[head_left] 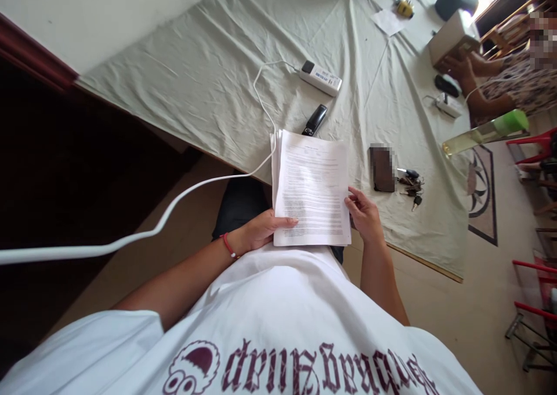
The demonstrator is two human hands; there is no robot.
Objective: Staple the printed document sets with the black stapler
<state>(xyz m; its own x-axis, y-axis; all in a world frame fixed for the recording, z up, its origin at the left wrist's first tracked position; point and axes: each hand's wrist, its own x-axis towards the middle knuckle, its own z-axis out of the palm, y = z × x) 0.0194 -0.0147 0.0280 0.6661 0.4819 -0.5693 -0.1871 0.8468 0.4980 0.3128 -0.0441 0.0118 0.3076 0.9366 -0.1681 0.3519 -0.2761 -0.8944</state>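
Left hand [261,229] gripping paper stack [311,192], thumb on top, other fingers apparently underneath; stack overlapping near desk [209,96] edge. Right hand [365,214] half-curling at right margin (pinching or merely touching, cannot tell). Seemingly reading or leafing; turning would be needing single-edge pinch.

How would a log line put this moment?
left hand: holding papers | right hand: at papers' edge | nearby: keys on tablecloth

Papers [312,189] too finely printed to read, left hand [262,228] partly hidden underneath, dark rectangle [383,167] blurred, cable [108,247] cut off
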